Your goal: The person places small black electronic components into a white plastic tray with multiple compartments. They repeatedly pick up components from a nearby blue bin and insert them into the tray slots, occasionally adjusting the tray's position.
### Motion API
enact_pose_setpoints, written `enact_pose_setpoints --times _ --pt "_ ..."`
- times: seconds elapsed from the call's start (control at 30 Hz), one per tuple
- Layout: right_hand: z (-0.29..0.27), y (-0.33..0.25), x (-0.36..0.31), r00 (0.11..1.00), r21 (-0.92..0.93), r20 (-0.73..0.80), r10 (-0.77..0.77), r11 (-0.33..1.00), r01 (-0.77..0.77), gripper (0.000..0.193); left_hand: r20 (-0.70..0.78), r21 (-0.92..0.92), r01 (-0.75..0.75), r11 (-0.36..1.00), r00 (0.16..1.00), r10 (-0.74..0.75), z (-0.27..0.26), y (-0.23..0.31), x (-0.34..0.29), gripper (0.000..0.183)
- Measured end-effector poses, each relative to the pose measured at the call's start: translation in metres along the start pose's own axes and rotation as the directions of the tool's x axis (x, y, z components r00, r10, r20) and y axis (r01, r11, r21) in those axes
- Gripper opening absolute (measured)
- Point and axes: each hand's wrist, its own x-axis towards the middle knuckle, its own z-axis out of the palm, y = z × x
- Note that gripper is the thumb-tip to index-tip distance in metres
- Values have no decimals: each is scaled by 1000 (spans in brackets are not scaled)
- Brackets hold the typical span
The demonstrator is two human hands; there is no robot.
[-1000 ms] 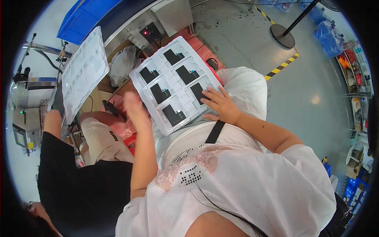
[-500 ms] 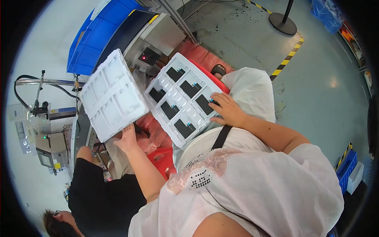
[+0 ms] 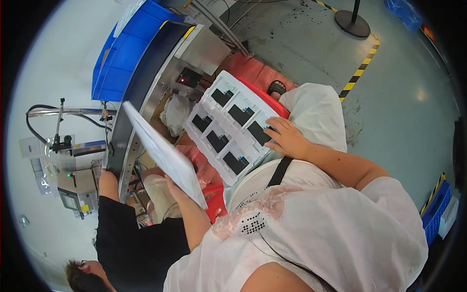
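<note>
The right hand [image 3: 293, 142]'s fingers are a bit spread on the right side of the tray [image 3: 235, 130], maybe to keep it steady on the lap [image 3: 318, 114]. The left hand [image 3: 176, 191]'s fingers are hidden, so I cannot tell their grip; beside them, left of the tray, a tilted white sheet [image 3: 168, 158] stands clear. Six black pieces [image 3: 240, 115] sit in the tray's slots, likely so they don't bump.

Gray floor [image 3: 394, 141] is spreading wide, light is shining off it at right. Yellow-and-black tape [image 3: 358, 73] is running along floor. Black stand [image 3: 352, 25] with round foot is standing near tape. Pale wall [image 3: 56, 73] is rising at left. Black belt [image 3: 152, 63] is stretching beside big blue bin [image 3: 121, 61].
</note>
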Motion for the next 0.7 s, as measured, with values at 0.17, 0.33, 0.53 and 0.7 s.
enact_pose_setpoints --times 0.17,0.33,0.53,0.7 --pt "-5 3 4 944 70 -208 257 966 -247 33 -175 336 249 908 964 -199 7 -33 1 51" --pt "3 34 10 779 535 -107 617 696 -478 39 -247 523 271 808 956 -160 37 -54 26 44" --pt "-9 21 15 768 399 166 619 670 -626 48 -175 652 119 749 985 -4 54 -98 42 46" --pt "-1 28 12 791 291 135 596 740 -607 51 -123 854 36 520 983 134 63 -103 46 50"
